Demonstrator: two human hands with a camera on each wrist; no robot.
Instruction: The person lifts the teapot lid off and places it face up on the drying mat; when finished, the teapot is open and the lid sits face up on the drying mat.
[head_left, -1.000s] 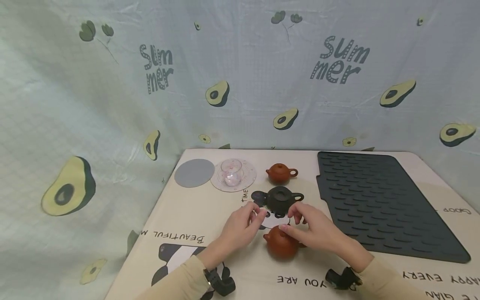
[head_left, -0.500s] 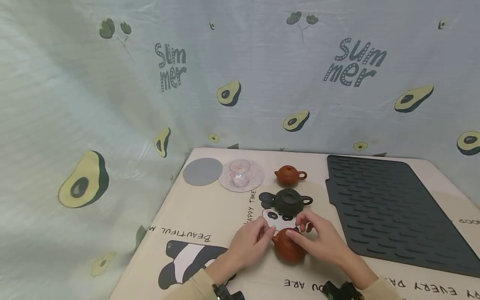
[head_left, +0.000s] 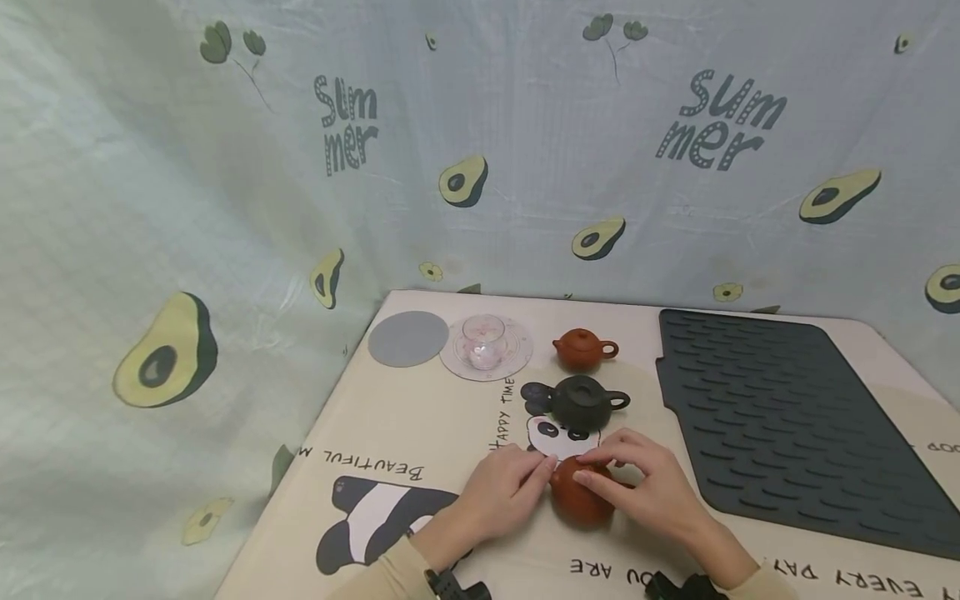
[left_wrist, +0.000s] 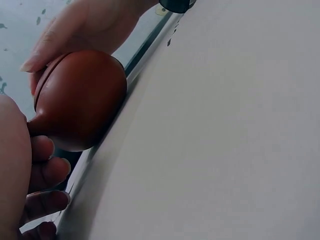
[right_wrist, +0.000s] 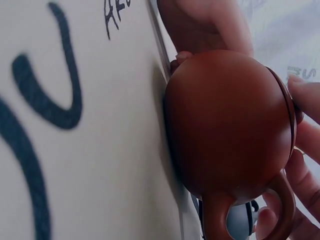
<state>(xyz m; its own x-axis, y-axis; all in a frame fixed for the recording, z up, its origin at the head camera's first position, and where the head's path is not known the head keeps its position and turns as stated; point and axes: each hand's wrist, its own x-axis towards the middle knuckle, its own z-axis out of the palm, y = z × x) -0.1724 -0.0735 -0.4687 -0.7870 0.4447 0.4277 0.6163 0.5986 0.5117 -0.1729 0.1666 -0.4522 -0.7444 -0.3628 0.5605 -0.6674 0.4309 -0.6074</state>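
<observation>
A reddish-brown clay teapot stands upright on the printed tablecloth, between both hands. At its spout, the left hand pinches with thumb and fingers; the left wrist view shows the spout running in between them. My right hand holds the lid from above, its thumb and fingers around the knob, which they hide. The lid sits on the pot's rim. In the right wrist view the looped handle sticks out toward the camera, with no fingers around it.
Just behind stands a black teapot, and beyond it a smaller reddish-brown teapot. A clear glass cup rests on a pinkish saucer beside a grey round mat. A dark ridged mat covers the right side.
The left hand has come in to the teapot's spout and pinches it. The right hand's fingers have closed in around the lid knob. The head view has shifted slightly.
</observation>
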